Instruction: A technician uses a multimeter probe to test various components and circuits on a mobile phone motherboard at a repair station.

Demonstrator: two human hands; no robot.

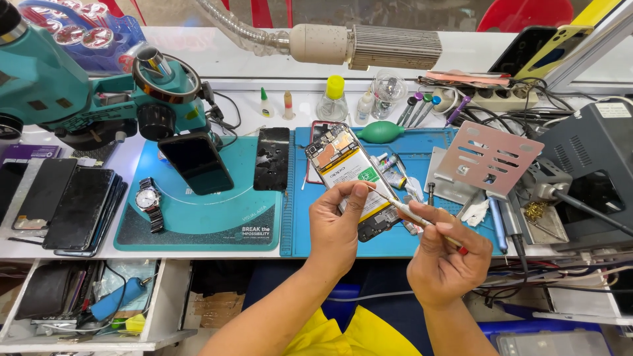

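The left hand [336,224] grips an opened phone [349,178], back cover off, white battery and circuit boards exposed, tilted above the blue mat [402,244]. The right hand [442,257] pinches a thin screwdriver [412,216], whose tip meets the phone just beside the left thumb.

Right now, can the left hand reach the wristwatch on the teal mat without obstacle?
Probably yes, but not at once. The left hand holds the opened phone, so it is occupied. The wristwatch lies to its left on the teal mat, with bare mat between them.
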